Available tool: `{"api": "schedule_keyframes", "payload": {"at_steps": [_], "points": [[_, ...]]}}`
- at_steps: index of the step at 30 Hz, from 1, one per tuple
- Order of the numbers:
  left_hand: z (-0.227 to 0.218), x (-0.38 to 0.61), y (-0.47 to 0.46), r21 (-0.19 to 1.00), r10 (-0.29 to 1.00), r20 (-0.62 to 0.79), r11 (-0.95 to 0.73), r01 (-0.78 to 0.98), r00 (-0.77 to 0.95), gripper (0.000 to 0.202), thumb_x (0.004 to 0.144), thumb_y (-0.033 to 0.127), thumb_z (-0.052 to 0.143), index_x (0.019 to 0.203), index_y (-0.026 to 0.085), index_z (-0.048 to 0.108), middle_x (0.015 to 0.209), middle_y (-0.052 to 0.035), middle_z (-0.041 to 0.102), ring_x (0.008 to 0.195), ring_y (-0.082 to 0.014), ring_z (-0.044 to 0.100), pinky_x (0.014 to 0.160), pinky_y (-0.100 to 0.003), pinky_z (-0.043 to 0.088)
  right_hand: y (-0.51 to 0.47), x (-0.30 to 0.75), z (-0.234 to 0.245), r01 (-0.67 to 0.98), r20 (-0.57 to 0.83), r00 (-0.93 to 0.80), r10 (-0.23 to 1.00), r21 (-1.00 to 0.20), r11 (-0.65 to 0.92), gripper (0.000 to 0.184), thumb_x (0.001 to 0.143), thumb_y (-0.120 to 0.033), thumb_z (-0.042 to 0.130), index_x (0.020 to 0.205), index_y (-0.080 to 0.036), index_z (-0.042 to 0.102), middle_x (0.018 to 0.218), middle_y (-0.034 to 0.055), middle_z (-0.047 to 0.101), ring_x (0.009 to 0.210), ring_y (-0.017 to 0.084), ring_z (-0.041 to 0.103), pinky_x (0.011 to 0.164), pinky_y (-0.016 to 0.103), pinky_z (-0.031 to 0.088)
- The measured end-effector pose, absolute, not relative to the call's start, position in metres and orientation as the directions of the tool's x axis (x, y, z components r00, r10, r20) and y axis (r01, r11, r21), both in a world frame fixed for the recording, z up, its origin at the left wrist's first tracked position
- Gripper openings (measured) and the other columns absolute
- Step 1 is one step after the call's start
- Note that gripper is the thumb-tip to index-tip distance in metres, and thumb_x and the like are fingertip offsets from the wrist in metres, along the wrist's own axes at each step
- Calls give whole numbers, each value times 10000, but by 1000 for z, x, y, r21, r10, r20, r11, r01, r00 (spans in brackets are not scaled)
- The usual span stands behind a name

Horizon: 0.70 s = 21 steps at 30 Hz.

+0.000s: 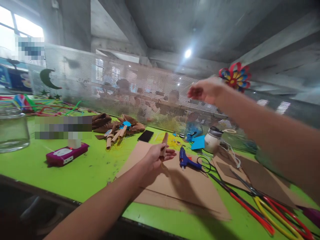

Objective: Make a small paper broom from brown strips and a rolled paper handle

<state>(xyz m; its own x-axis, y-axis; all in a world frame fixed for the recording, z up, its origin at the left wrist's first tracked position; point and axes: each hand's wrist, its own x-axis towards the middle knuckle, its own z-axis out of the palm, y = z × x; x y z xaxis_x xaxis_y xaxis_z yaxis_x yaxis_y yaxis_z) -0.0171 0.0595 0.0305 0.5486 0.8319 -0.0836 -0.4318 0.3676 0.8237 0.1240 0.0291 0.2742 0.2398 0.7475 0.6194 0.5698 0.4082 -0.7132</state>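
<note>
My left hand is over the brown cardboard sheet, palm up, gripping a narrow brown paper roll between thumb and palm. Its other fingers stretch to the right, and a thin yellowish strand dangles below it. My right hand is raised high in front of the mesh screen, its fingers curled and blurred; what they hold, if anything, I cannot make out. A blue glue gun lies just right of my left hand. Brown pleated paper flowers with rolled handles rest to the left.
Scissors with red and yellow handles lie at the right, beside cardboard pieces. Behind stand a lidded white jar, blue paper and a dark phone. A purple power strip and glass jar occupy the left.
</note>
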Motion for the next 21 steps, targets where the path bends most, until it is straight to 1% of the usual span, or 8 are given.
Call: {"api": "schedule_keyframes", "payload": {"at_steps": [2,3,6,8,11,14,18,21], "points": [[41,-23,59,790,783,-54,413,-454,619,138,852,206,384,834,109,481,816,-163,654,740,-215,653,725,-362,501,6,106,221,531,490,20,872,-744,406,204,816,-154,558,672,-50,658,658,72,667,612,125,623,632,283,497],[46,-26,59,781,755,-45,435,-448,654,148,855,206,380,846,105,488,830,-170,655,750,-222,652,739,-383,496,-8,98,193,491,398,-194,896,-752,440,196,812,-185,562,681,-84,667,672,62,672,610,111,611,635,257,494],[59,-34,57,777,715,15,431,-458,699,192,858,214,384,875,84,525,813,-159,655,724,-212,642,722,-378,493,-51,83,121,495,198,-470,860,-748,443,201,809,-183,531,687,-124,680,642,37,653,579,92,566,579,217,455],[65,-40,58,774,660,11,470,-424,751,208,863,229,389,886,80,533,828,-165,650,739,-208,634,687,-351,494,-70,80,85,560,152,-446,882,-722,407,174,784,-173,541,691,-124,680,637,29,642,588,96,543,563,217,422],[73,-50,64,734,774,98,369,-571,626,129,851,159,404,827,109,521,603,-48,579,489,-100,525,505,-223,429,-82,84,52,547,82,-350,933,-791,274,187,769,-190,540,665,-116,676,622,25,624,577,94,517,543,215,392],[77,-57,67,744,809,141,294,-600,571,119,845,146,416,779,116,510,487,22,449,400,-59,391,412,-168,298,-79,96,38,411,2,-329,944,-900,145,158,741,-241,587,735,-113,679,622,29,623,563,98,535,545,224,408],[80,-54,60,821,852,159,167,-546,499,102,837,176,454,796,112,522,517,13,467,419,-57,381,436,-176,294,-44,121,46,219,60,-147,987,-972,91,240,755,-305,597,888,-111,642,635,35,623,541,116,587,523,238,451],[81,-48,53,851,850,205,90,-517,485,87,830,186,477,822,114,526,524,24,458,421,-51,362,445,-176,283,4,132,62,394,115,71,991,-916,78,258,755,-154,580,1011,-119,591,740,37,623,550,95,591,493,210,460]]}}
